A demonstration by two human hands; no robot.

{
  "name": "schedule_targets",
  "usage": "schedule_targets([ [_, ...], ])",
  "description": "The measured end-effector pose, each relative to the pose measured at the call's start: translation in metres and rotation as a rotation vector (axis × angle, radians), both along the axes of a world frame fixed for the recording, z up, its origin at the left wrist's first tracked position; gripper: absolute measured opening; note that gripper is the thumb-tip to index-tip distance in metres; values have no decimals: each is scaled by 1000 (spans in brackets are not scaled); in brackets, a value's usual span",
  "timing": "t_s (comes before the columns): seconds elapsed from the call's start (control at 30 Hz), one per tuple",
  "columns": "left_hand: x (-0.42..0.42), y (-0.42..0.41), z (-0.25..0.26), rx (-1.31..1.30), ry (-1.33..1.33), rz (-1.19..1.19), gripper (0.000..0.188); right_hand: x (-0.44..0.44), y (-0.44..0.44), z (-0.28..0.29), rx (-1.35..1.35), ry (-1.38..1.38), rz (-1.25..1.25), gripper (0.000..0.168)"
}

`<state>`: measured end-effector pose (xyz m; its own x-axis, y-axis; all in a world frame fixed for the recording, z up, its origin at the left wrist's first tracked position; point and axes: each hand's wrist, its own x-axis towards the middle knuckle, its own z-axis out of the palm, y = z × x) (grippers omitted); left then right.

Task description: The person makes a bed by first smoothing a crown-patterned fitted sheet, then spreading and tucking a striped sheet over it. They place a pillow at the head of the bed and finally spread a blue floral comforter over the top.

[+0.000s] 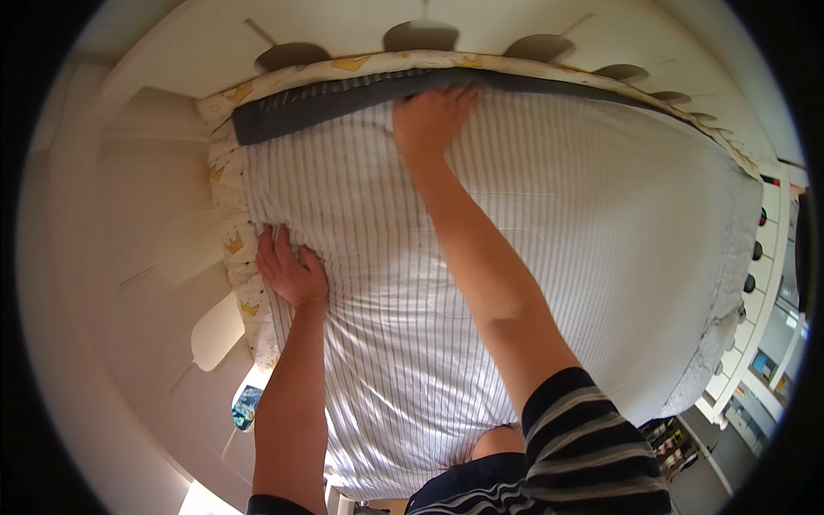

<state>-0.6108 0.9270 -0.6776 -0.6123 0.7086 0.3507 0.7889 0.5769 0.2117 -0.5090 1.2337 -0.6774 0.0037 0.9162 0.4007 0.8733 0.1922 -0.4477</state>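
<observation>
A grey-and-white striped sheet [386,270] covers a mattress in a white bed frame. My left hand [293,273] rests on the sheet at its left edge, fingers spread, beside a fabric bumper [235,241] with yellow crowns. Farther up, my right hand [434,119] lies against the sheet's upper edge, next to a dark grey fabric band [290,119]; its fingertips are blurred. The sheet is creased around my left forearm and the lower part, and smoother on the right.
White bed panels with rounded cutouts stand along the top [421,37] and left [161,193]. Light grey fabric [695,380] lies at the mattress's right end. A white slatted rail [766,270] and shelves [673,447] are at the far right. My knee [499,442] touches the sheet.
</observation>
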Motion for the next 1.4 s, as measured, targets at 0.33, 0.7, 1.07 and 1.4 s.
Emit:
schedule_targets([
  [0.33, 5, 6, -2, 26, -56, -10, 48, -29, -83, 31, -233, 444, 602, 53],
  [0.7, 0, -7, -9, 131, -59, 0, 48, 133, -298, 14, -281, -319, 382, 54],
  [1.07, 3, -55, 17, 77, 74, 177, 53, 89, -316, -9, 123, -234, 426, 42],
  [1.4, -42, -144, 16, 113, -577, 360, 46, 92, -316, -17, 182, -215, 418, 42],
])
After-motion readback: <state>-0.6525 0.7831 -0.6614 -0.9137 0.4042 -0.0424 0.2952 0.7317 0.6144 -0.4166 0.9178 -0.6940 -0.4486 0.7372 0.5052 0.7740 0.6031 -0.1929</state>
